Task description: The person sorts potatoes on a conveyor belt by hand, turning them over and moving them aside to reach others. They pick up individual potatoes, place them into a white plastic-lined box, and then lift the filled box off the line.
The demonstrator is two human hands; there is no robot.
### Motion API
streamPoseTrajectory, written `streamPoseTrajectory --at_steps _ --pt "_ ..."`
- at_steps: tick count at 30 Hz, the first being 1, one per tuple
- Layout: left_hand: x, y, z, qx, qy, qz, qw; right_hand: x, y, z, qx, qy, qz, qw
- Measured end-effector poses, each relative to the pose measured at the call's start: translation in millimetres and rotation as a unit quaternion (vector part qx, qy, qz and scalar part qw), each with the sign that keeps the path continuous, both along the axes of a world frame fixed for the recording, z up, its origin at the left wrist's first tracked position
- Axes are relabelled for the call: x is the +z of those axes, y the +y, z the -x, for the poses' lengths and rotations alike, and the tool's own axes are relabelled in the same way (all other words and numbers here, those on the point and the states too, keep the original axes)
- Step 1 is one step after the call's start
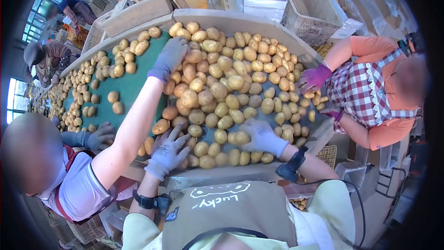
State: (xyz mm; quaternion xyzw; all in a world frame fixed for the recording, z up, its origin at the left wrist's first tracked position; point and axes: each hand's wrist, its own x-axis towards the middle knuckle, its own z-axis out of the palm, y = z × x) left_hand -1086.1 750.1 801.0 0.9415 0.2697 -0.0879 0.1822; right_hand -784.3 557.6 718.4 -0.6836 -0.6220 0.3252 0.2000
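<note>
My left hand, in a pale grey glove, lies over the near left part of a heap of potatoes. Its fingers are spread, with potatoes around the fingertips. My right hand, gloved alike and slightly blurred, reaches in from the right near side. Its fingers are apart, and a potato lies beside the fingertips. Whether that hand bears on the potato is hard to see. The potatoes cover a sorting table, and my palms hide those beneath them.
A co-worker's gloved hand reaches across at left; their other glove is over a green belt. At right, another person's purple glove touches potatoes. Crates and a potato box stand behind the table rim.
</note>
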Motion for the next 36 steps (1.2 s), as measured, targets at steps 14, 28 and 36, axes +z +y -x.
streamPoseTrajectory --at_steps 14,28,36 --pt "-7.4 6.4 3.0 0.020 -0.002 0.044 0.999 39.5 147.6 -143.9 -0.108 -0.162 -0.221 0.956" --pt "4.9 16.5 -16.2 0.029 0.034 0.097 0.994 4.7 15.3 29.2 0.087 -0.112 -0.169 0.975" --pt "12.8 10.0 25.6 -0.011 -0.075 -0.018 0.997 -29.6 53.0 -27.8 -0.235 -0.273 -0.091 0.928"
